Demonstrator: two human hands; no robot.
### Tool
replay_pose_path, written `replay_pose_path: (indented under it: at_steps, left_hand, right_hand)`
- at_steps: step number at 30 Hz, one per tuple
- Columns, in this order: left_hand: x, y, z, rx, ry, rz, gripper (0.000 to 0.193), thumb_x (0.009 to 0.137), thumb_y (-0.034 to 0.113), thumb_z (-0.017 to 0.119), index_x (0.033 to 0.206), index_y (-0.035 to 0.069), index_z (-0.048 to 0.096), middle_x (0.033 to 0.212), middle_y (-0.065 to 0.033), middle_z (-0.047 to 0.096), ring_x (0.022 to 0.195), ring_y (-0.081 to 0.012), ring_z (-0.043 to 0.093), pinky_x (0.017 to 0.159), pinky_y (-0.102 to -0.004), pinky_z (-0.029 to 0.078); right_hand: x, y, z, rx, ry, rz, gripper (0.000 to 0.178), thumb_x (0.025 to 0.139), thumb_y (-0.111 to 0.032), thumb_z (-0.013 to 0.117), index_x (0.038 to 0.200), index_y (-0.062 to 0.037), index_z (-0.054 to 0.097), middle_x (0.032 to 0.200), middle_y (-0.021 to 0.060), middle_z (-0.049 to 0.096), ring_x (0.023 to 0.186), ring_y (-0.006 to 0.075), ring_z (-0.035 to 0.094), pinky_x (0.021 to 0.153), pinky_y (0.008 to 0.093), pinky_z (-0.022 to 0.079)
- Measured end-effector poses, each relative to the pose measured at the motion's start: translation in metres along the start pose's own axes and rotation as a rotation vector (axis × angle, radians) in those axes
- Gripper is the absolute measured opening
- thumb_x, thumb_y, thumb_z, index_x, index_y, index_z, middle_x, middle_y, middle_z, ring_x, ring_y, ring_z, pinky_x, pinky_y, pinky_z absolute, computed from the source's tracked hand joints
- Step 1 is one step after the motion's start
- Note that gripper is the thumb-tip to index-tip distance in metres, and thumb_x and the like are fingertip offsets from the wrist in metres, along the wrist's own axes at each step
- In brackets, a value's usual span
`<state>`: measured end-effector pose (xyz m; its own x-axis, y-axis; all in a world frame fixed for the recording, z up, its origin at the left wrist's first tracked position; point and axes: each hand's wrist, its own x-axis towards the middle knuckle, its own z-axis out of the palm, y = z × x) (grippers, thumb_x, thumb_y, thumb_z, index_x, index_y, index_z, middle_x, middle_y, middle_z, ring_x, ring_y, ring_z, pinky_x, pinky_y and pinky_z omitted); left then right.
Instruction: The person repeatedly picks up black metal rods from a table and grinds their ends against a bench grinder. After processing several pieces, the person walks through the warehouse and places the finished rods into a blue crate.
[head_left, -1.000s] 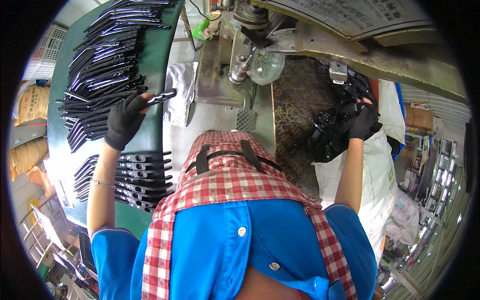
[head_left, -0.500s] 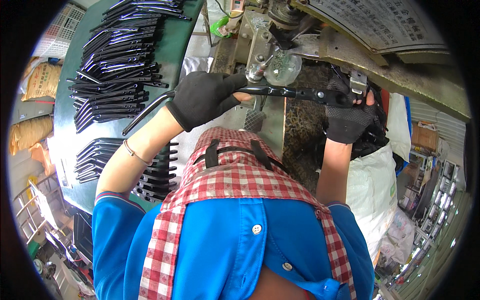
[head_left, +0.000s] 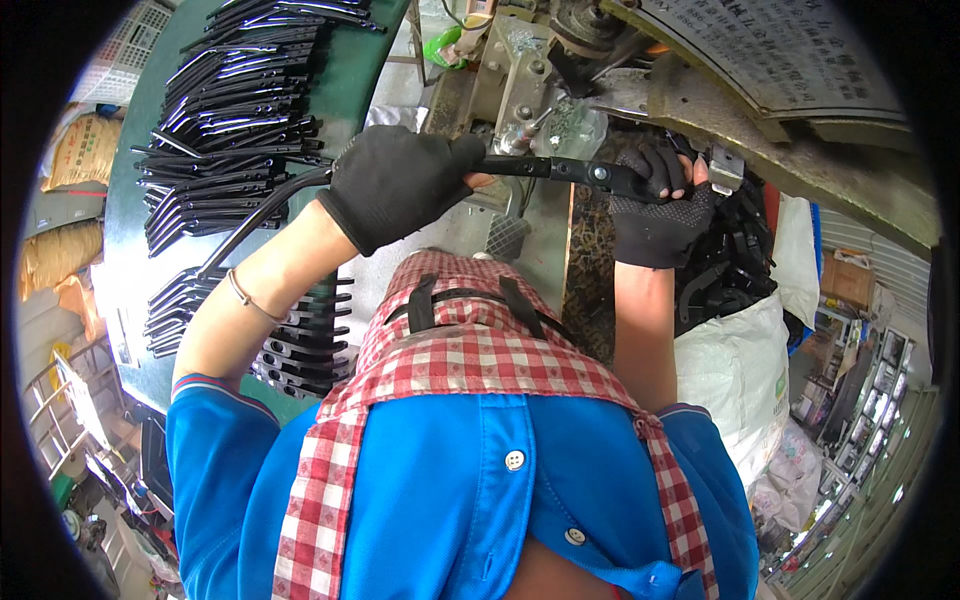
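The left hand gripped the black tube, fingers wrapped round; the right hand curled round its right end. It ran crosswise between them; its bent tail angled back leftward.

A bent black tube held up across the right edge of the counter.
Glossy and slim, its bent left end slants over the counter; the straighter stretch reaches well past the counter's right edge. Farthest from the counter, a flatter black end fitting bearing a round silvery spot lines up with the tube, its tip hidden.
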<state>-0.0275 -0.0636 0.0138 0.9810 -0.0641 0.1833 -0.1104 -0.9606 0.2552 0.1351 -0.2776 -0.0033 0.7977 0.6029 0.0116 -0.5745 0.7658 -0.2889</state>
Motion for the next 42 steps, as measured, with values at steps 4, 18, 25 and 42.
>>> replay_pose_path:
  at_steps: [4, 18, 25, 42]
  left_hand:
    - [0.002, -0.003, -0.004, -0.021, -0.087, -0.005, 0.027, 0.090, 0.036, 0.057, 0.089, 0.010, 0.057, 0.058, -0.0112, 0.056, 0.054, -0.0317, 0.060, 0.048, -0.0404, 0.045]
    - [0.018, -0.011, -0.004, -0.153, -0.073, -0.060, 0.025, 0.090, 0.033, 0.058, 0.095, 0.008, 0.056, 0.061, -0.0153, 0.059, 0.060, -0.0366, 0.061, 0.055, -0.0459, 0.045]
    - [0.035, -0.034, -0.005, -0.093, -0.046, 0.016, 0.027, 0.093, 0.033, 0.053, 0.094, 0.006, 0.055, 0.058, -0.0157, 0.055, 0.058, -0.0370, 0.059, 0.053, -0.0428, 0.044]
    - [0.055, -0.053, 0.005, 0.084, -0.148, 0.103, 0.026, 0.091, 0.032, 0.056, 0.105, 0.010, 0.058, 0.067, -0.0159, 0.062, 0.063, -0.0345, 0.063, 0.058, -0.0445, 0.048]
  right_hand:
    - [0.004, 0.003, 0.000, -0.030, -0.118, 0.032, 0.029, 0.090, -0.023, 0.046, 0.061, -0.0173, 0.044, 0.053, -0.0086, 0.037, 0.051, 0.0058, 0.037, 0.063, 0.0256, 0.032]
    - [0.050, 0.003, -0.014, -0.077, -0.315, 0.045, 0.029, 0.089, -0.032, 0.047, 0.062, -0.0207, 0.049, 0.049, -0.0096, 0.041, 0.047, 0.0058, 0.039, 0.060, 0.0273, 0.034]
    - [0.073, 0.007, -0.017, -0.045, -0.243, 0.027, 0.030, 0.090, -0.035, 0.047, 0.064, -0.0199, 0.050, 0.051, -0.0080, 0.043, 0.050, 0.0087, 0.043, 0.062, 0.0322, 0.039]
    - [0.067, 0.011, -0.064, 0.004, 0.190, -0.135, 0.032, 0.091, -0.041, 0.047, 0.069, -0.0180, 0.051, 0.055, -0.0043, 0.047, 0.057, 0.0159, 0.052, 0.067, 0.0439, 0.053]
